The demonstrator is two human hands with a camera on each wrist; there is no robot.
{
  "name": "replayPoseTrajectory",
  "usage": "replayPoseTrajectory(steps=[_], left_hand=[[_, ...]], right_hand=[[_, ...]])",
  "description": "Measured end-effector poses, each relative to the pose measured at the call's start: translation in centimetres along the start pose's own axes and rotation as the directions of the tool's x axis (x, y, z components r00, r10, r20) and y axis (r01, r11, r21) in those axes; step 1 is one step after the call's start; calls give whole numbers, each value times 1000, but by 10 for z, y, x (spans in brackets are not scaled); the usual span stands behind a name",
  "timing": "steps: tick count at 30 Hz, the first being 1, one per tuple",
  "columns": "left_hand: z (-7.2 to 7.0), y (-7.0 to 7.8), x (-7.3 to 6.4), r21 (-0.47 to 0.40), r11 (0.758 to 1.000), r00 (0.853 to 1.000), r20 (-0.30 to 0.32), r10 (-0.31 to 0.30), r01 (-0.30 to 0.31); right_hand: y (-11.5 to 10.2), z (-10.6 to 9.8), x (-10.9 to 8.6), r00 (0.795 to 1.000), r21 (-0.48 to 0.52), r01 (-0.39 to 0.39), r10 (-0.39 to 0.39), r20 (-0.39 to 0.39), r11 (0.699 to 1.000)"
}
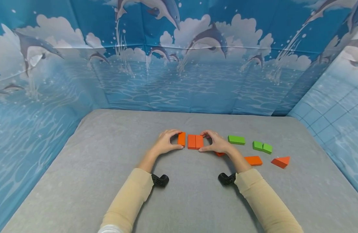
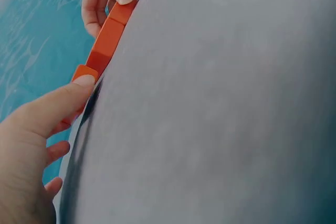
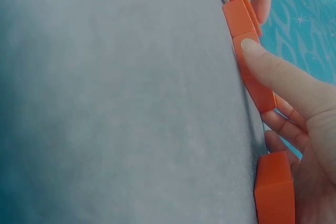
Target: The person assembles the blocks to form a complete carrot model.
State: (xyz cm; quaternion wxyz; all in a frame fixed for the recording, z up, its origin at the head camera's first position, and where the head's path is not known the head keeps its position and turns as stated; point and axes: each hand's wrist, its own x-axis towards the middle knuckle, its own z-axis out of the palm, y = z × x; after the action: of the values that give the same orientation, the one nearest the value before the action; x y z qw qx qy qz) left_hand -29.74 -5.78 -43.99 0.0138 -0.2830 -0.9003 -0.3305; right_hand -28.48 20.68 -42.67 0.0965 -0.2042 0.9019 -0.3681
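Observation:
My left hand (image 1: 164, 143) pinches an orange rectangular block (image 1: 181, 139) by its ends, thumb at the near end and fingers at the far one. To the right, across a narrow gap, two orange-red blocks (image 1: 191, 142) lie side by side and touching. The right-hand one of this pair (image 3: 247, 51) is between the thumb and fingers of my right hand (image 1: 218, 143). In the left wrist view, the left thumb presses the end of its orange block (image 2: 86, 71). Partly hidden under my right hand is another orange block (image 1: 220, 154).
Right of my right hand lie a long green block (image 1: 236, 140) and two smaller green blocks (image 1: 262, 147). Nearer me are an orange block (image 1: 254, 160), partly behind the right forearm, and an orange triangular block (image 1: 281, 162). A dolphin-printed curtain (image 1: 173, 81) surrounds the grey table (image 1: 190, 200).

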Motion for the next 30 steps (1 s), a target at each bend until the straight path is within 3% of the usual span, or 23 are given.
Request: replayPoseTrajectory(steps=[8, 30], left_hand=[[9, -2, 1, 18, 1000, 1000, -5, 8, -8], [15, -3, 1, 45, 999, 1000, -12, 4, -3]], right_hand=[[1, 0, 1, 1000, -7, -8, 8, -6, 1000], [1, 1, 1, 1000, -7, -1, 1, -10, 1000]])
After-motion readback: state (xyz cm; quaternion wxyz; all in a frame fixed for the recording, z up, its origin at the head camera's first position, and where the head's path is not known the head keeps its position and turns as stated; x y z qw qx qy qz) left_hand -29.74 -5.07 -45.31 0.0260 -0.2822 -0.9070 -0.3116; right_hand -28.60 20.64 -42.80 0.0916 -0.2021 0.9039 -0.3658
